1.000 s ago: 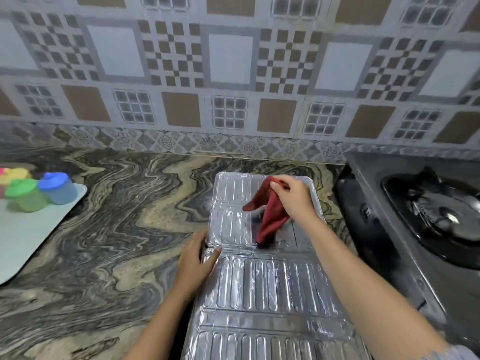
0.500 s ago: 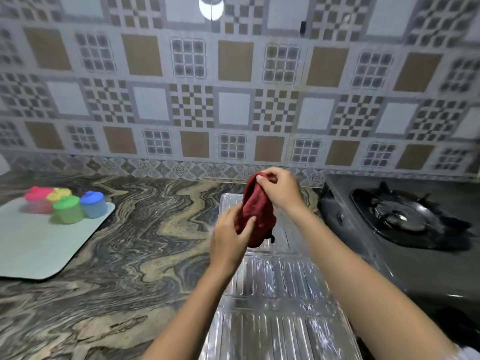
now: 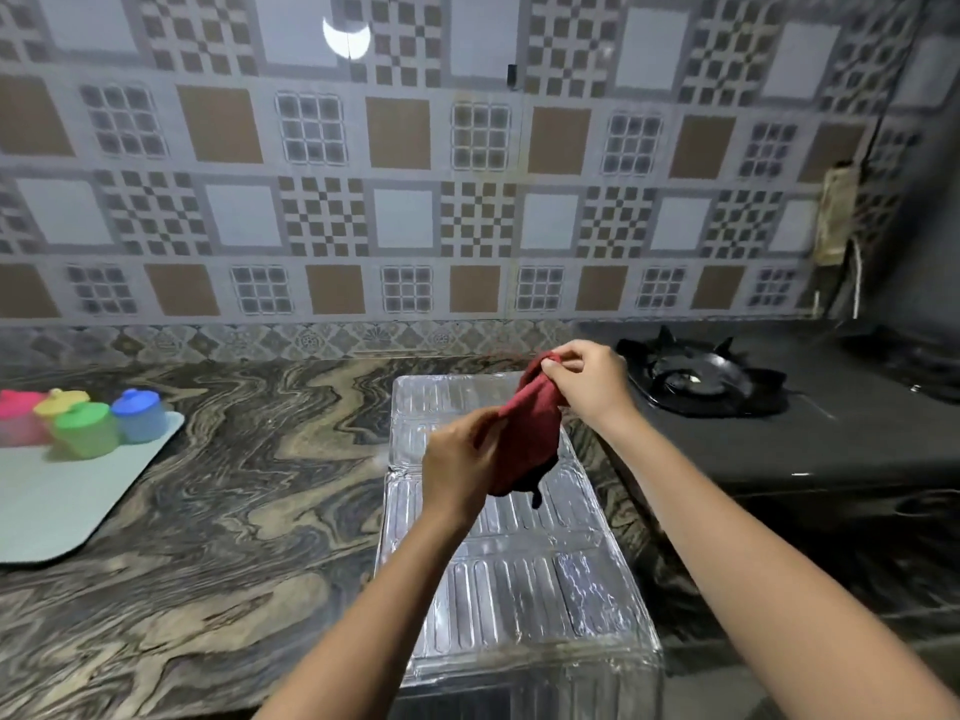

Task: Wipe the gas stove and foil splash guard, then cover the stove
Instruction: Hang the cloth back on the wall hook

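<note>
With both your left hand (image 3: 460,467) and right hand (image 3: 587,379) pinching the red cloth (image 3: 530,439) aloft, a loose fold could slip onto the foil splash guard (image 3: 519,579) at 6 o'clock.

A swirled brown-and-black marble countertop (image 3: 249,491) is seen running below the tiled wall. Three things are set directly on it — a ribbed silver foil splash guard (image 3: 519,579) laid flat at the middle, a black gas stove (image 3: 810,433) just beside it to the right, and a pale green mat (image 3: 57,501) well apart at the left.
</note>
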The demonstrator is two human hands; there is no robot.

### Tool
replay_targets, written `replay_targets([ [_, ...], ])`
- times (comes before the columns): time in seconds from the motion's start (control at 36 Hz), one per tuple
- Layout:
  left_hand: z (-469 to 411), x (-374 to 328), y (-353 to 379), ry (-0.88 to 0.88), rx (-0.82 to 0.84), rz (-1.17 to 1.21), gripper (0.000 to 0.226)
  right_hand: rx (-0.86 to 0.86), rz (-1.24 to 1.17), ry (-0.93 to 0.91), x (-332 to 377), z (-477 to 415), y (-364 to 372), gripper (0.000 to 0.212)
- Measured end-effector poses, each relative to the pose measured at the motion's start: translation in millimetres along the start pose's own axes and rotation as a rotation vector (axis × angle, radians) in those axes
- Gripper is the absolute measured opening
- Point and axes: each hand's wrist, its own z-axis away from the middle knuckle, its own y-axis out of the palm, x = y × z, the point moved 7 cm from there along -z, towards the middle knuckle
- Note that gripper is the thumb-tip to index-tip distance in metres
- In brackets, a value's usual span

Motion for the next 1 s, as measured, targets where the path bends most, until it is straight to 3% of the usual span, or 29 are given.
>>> replay_targets([
  [0.28, -25.0, -53.7, 10.6, 0.209, 0.088, -0.084, 0.014, 0.058, 0.162, -0.062, -27.0, 14.5, -39.3, 0.015],
  [0.47, -56.9, -89.4, 28.4, 0.329, 0.101, -0.125, 0.015, 0.250, 0.020, -0.195, -24.7, 1.8, -50.6, 0.029],
  [0.56, -74.5, -100.8, 40.6, 0.322, 0.088, -0.153, 0.017, 0.350, -0.041, -0.228, -33.4, -12.5, -50.6, 0.028],
  [0.78, -125.3, -131.5, 84.9, 0.276, 0.013, -0.223, 0.018, 0.275, -0.100, -0.366, -49.4, -89.6, -84.4, 0.005],
  [0.92, -155.5, -145.0, 120.0, 0.218, -0.018, -0.258, 0.018, 0.186, -0.028, -0.455, -60.2, -147.9, -126.0, 0.008],
  [1.0, -163.9, -147.8, 140.4, 0.177, -0.042, -0.257, 0.017, 0.216, -0.050, -0.483, -68.3, -173.0, -140.6, 0.009],
])
